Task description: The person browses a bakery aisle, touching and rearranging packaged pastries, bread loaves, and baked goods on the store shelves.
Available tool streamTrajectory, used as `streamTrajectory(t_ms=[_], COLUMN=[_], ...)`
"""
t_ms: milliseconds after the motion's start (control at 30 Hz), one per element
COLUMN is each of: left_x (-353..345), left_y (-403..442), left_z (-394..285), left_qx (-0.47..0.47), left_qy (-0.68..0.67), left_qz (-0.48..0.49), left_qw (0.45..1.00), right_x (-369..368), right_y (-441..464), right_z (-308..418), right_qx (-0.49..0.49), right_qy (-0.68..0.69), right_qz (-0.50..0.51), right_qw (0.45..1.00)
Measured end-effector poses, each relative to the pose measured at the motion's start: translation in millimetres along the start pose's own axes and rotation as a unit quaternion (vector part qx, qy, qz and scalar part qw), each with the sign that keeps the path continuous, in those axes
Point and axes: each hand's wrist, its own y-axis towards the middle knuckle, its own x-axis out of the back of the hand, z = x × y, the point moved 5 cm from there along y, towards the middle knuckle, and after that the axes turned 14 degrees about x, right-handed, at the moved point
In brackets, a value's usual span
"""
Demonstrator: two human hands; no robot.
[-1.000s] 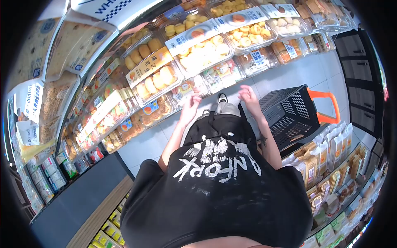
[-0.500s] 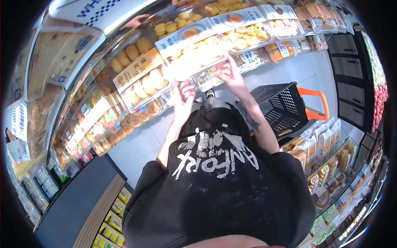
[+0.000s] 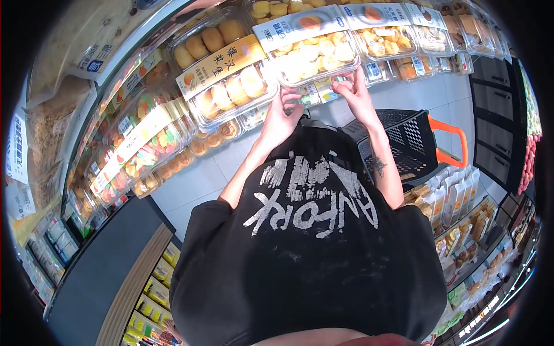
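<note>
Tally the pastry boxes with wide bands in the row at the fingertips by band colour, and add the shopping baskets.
Orange-banded pastry box: 1
White-banded pastry boxes: 3
Black shopping basket with orange handle: 1
Total: 5

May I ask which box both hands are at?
The box just right of the yellow-banded one, with left hand and right hand at its near corners.
</note>
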Motion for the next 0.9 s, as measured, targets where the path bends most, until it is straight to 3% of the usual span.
streamTrajectory(t_ms=[233, 333, 433, 900], left_x=[3, 1, -1, -9], left_y=[-1, 0, -2, -1], left_z=[-2, 3, -2, -10], left_qx=[0.015, -0.065, -0.095, 0.008], left_qy=[0.035, 0.145, 0.168, 0.094], left_qz=[0.001, 0.026, 0.021, 0.06], left_qw=[0.999, 0.987, 0.981, 0.994], right_x=[-2, -2, -4, -3], right_y=[1, 1, -1, -2], right_z=[0, -1, -1, -9], right_qx=[0.003, 0.003, -0.003, 0.013], right_qy=[-0.011, -0.014, -0.008, -0.006], right_qz=[0.0, -0.003, -0.018, -0.026], right_qw=[1.0, 1.0, 1.0, 1.0])
